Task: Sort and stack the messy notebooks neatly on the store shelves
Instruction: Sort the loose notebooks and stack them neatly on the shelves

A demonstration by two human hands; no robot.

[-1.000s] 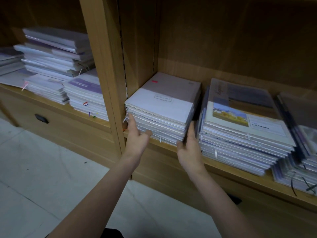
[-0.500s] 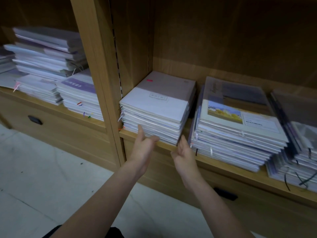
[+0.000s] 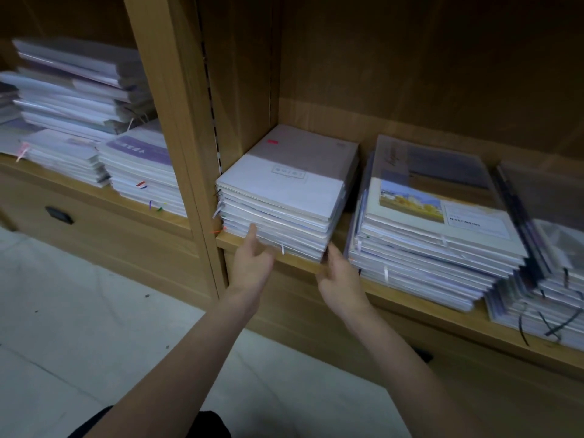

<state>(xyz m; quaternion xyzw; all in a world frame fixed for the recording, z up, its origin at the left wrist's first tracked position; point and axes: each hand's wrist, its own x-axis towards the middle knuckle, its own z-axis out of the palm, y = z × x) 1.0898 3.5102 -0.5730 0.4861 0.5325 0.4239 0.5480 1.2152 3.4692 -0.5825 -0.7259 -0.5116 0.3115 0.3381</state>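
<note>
Head view: stack of white paper notebooks (image 3: 284,197) sits on the light wooden shelf (image 3: 410,298), left end, against the upright divider (image 3: 177,121). Left hand (image 3: 252,263) open, fingertips touching stack's front edge. Right hand (image 3: 341,279) relaxed, holding nothing, at stack's right front corner. Taller landscape-cover notebook stack (image 3: 436,229) just beside, right.

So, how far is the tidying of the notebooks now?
Mostly done: the white stack sits squared by the shelf divider. In hand: the left hand and right hand are at its front edge. Left: the slanted pile on the far right and the uneven stacks in the left bay.
</note>
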